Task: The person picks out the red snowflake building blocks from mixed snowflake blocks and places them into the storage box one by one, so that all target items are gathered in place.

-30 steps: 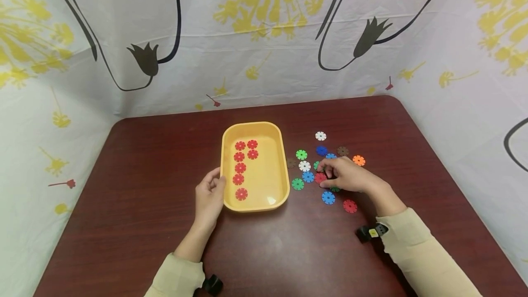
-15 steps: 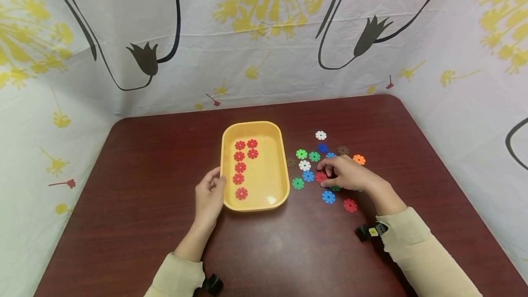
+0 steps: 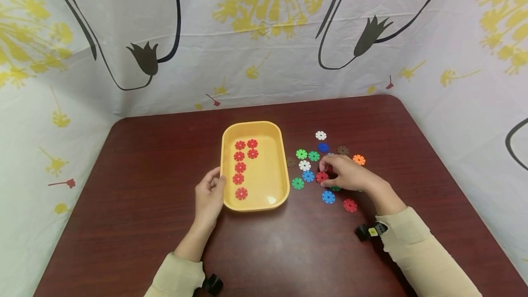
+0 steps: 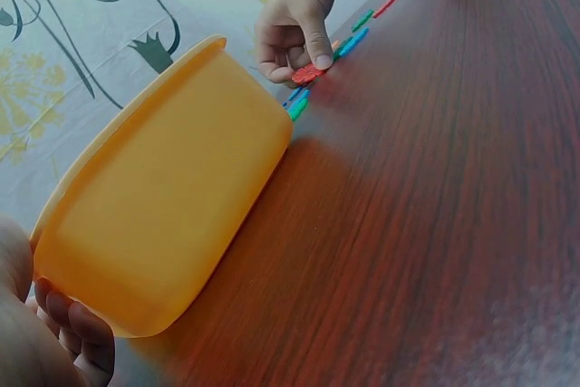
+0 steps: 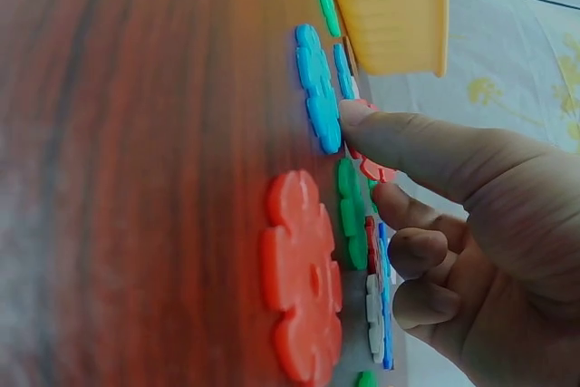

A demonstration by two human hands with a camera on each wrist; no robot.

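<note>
My left hand (image 3: 209,198) grips the left wall of a yellow plastic tray (image 3: 284,168), thumb at the rim and fingers curled under the outside, as the left wrist view shows. Inside, several red snowflake discs (image 3: 240,167) lie in two columns on the left half. To the right of the tray, my right hand (image 3: 348,173) pinches another red snowflake disc (image 3: 322,177) between thumb and index finger; the left wrist view shows this disc (image 4: 308,73) tilted at the fingertips. The remaining right fingers are curled and partly cover the discs beneath.
Loose snowflake discs surround the right hand: blue (image 3: 328,197), green (image 3: 298,184), white (image 3: 304,165), brown (image 3: 343,150) and orange (image 3: 359,160). A separate red disc (image 3: 350,205) lies near the right wrist. Patterned cloth (image 3: 264,77) rises behind the dark wooden table (image 3: 165,205).
Near the right fingertips, a green disc has shifted up and left, out from under the fingers. The red disc at the thumb has moved slightly right. The left hand and tray stay put.
</note>
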